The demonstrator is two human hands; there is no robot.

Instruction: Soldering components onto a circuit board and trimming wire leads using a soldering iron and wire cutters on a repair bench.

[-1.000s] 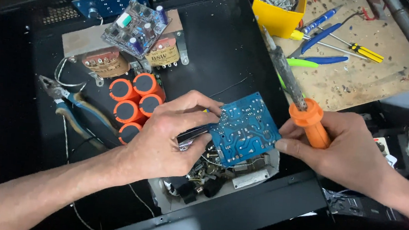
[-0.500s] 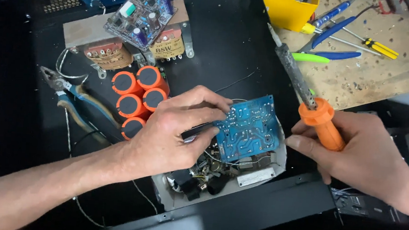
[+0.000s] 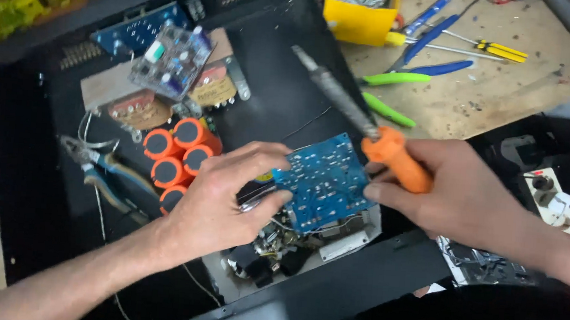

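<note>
A person's left hand pinches the nine o'clock edge of a blue circuit board, tilted above an open black chassis. The right hand, at three o'clock, has its grip clenched around an orange-handled soldering iron. The board looks light, stiff and fragile (best held by its edges).

Electronics repair workshop: tool-strewn workbench
</note>
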